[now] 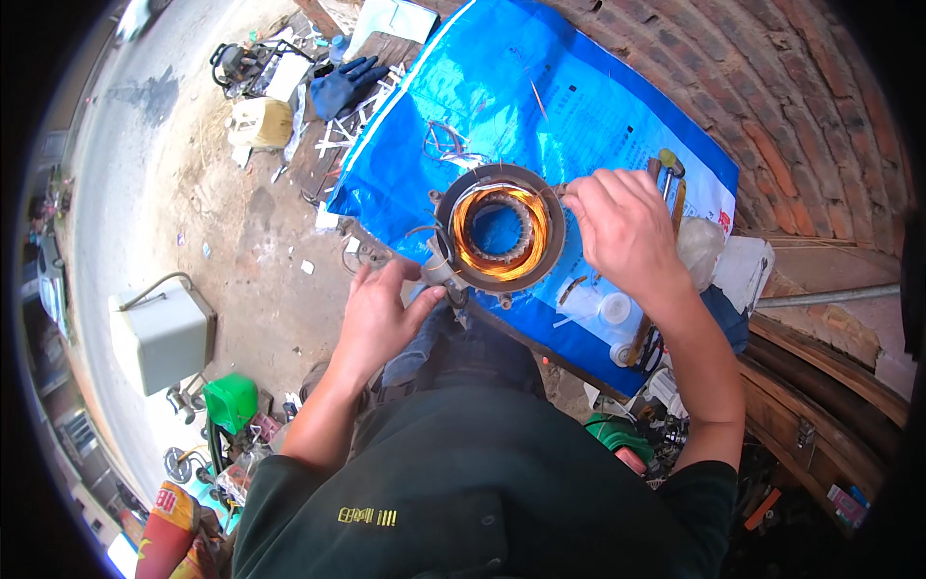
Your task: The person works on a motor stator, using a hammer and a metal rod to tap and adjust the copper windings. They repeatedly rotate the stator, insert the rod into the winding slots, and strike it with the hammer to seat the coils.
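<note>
An electric motor stator point(553, 231) stands on a blue plastic sheet point(463, 87), its bore facing up. A ring of copper windings point(461, 235) lines the inside of the metal housing. My left hand point(383, 311) grips the housing's lower left, at a grey projecting part point(436, 271) with dark leads beside it. On the opposite side, the fingertips of my right hand point(626, 228) pinch a small lug point(561, 189) at the housing's rim. Thin loose wires point(445, 141) lie on the sheet just beyond the stator.
Right of my right hand lie a hammer point(671, 161), a clear plastic bag point(698, 246) and a white round lid point(615, 308). A brick wall point(781, 108) borders the sheet. A blue glove point(343, 87), a jerrycan point(259, 123), a white box point(163, 340) and a green bucket point(230, 402) are at left.
</note>
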Available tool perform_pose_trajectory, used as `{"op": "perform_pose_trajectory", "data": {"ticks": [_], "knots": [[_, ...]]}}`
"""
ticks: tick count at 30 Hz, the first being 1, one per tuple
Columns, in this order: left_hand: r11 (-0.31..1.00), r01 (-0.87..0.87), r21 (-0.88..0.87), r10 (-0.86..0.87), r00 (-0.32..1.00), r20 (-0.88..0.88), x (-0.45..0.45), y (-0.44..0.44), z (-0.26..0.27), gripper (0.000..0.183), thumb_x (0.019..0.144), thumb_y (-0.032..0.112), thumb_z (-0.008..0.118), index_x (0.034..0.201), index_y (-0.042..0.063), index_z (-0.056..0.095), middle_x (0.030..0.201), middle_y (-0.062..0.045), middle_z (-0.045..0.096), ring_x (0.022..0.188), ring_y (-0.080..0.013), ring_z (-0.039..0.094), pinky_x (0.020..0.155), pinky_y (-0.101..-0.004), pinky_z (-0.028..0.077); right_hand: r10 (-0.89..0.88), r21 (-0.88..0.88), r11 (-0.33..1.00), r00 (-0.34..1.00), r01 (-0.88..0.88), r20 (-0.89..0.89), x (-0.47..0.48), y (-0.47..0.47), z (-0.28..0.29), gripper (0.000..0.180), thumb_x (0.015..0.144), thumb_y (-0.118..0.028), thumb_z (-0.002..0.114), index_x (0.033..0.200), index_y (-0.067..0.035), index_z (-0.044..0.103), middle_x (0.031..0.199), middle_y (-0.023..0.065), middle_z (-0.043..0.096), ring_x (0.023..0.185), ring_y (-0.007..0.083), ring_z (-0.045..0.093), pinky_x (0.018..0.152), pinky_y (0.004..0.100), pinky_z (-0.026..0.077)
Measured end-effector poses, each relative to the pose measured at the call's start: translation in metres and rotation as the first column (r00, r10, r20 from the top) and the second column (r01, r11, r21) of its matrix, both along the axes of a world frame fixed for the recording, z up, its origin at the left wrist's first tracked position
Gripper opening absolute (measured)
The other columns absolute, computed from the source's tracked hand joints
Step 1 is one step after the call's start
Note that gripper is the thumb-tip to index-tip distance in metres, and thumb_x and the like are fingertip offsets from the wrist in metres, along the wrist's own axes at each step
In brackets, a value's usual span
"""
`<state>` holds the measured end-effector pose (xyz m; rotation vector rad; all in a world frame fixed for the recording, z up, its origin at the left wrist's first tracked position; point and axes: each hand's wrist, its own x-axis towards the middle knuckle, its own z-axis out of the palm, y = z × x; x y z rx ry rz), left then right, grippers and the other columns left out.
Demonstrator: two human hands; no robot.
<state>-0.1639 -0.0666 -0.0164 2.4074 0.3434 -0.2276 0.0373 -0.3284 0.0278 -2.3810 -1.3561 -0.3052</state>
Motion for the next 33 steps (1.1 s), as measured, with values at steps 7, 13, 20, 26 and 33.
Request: {"op": "perform_pose_trajectory", "data": {"ticks": [7, 13, 20, 26, 33], "knots": [[0.938, -0.144, -0.315, 0.116, 0.988, -0.106, -0.013, -0.004, -0.001, 0.026, 0.102, 0.026, 0.074, 0.103, 0.0, 0.072, 0.09, -0.021, 0.071, 0.078, -0.0347, 0.07, 0.067, -0.0428, 0.054, -0.112, -0.168, 0.984, 0.929, 0.055, -0.352, -0.026, -0.041, 0.02, 0.01, 0.093, -0.006, 0.074, 0.103, -0.004, 0.071, 0.084, 0.013, 0.071, 0.073, 0.0353, 0.069, 0.064, 0.0436, 0.053], [0.938, -0.023, -0.347, 0.028, 1.0, 0.008, -0.041, -0.011, -0.042, 0.021, 0.107, 0.019, 0.066, 0.11, 0.0, 0.074, 0.095, -0.021, 0.072, 0.088, -0.0412, 0.071, 0.077, -0.046, 0.057, -0.124, -0.133, 0.988, 0.905, 0.075, -0.408, -0.025, -0.11, -0.029, 0.014, 0.094, -0.009, 0.072, 0.108, -0.009, 0.075, 0.086, 0.0135, 0.072, 0.076, 0.0371, 0.07, 0.066, 0.0479, 0.055], [0.927, 0.035, -0.374, -0.025, 0.999, 0.031, -0.063, -0.001, -0.14, 0.025, 0.112, 0.021, 0.058, 0.108, 0.003, 0.074, 0.085, -0.015, 0.069, 0.079, -0.0307, 0.067, 0.072, -0.0411, 0.054, -0.214, -0.174, 0.975, 0.796, 0.138, -0.567, -0.04, -0.124, -0.151, 0.019, 0.096, -0.003, 0.066, 0.111, -0.007, 0.077, 0.1, 0.0173, 0.077, 0.092, 0.0378, 0.075, 0.081, 0.0464, 0.06], [0.577, -0.373, -0.727, 0.095, 0.914, -0.394, -0.074, 0.004, -0.212, 0.029, 0.113, 0.022, 0.058, 0.101, 0.003, 0.076, 0.081, 0.007, 0.063, 0.072, -0.0052, 0.05, 0.066, -0.0246, 0.04, -0.277, -0.063, 0.916, 0.51, 0.397, -0.814, -0.029, -0.119, -0.184, 0.019, 0.104, -0.008, 0.064, 0.118, -0.003, 0.076, 0.1, 0.0187, 0.078, 0.086, 0.0327, 0.077, 0.076, 0.0417, 0.059], [0.67, -0.235, -0.704, 0.355, 0.935, 0.026, -0.061, -0.03, -0.245, 0.018, 0.098, 0.011, 0.061, 0.097, 0.0, 0.075, 0.078, -0.001, 0.073, 0.07, -0.0125, 0.064, 0.068, -0.0354, 0.054, -0.278, -0.11, 0.96, 0.887, 0.256, -0.369, -0.033, -0.132, -0.189, 0.011, 0.098, -0.016, 0.069, 0.095, -0.006, 0.073, 0.087, 0.0149, 0.076, 0.079, 0.0349, 0.074, 0.067, 0.0454, 0.057]]}}
